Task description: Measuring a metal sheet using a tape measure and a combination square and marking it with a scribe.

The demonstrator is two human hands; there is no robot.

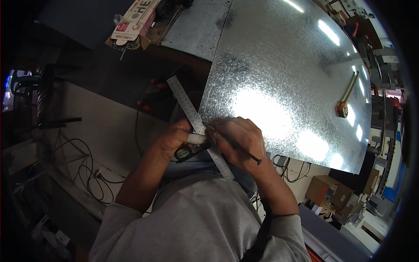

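Has at far left a green chair [26, 81], then a dark metal stand [63, 126] and, lower down, black cables [94, 177] looped over the pale floor [104, 124]. Shows toward the top a pink and white carton [135, 22], open at the near end and filled with small loose pieces, too blurred to name. Includes next, down in shadow, a red and black object [148, 98], too dark to identify. Grips in the left hand [174, 137] a steel rule [192, 114] fitted with a black head [185, 153] bearing a green patch, with the thumb laid rightward and seemingly bound in a pale wrap [196, 139]; cannot see the fingers underneath. Slants the rule from upper left to lower right, just beside the near left corner of the metal sheet [279, 56], above a grey shirt [200, 218]. Shows at the top a duller grey plate [196, 26] along the sheet's left edge. Pinches in the right hand [240, 137], with fingers drawn close together, a dark rod [248, 153], pointing its flat-ended tail to lower right and its other end near the rule; cannot tell whether touching. Has on the shiny sheet, well apart at right, a tape measure [344, 109] with its yellow blade drawn out. Shows below the sheet brown cardboard boxes [319, 188].
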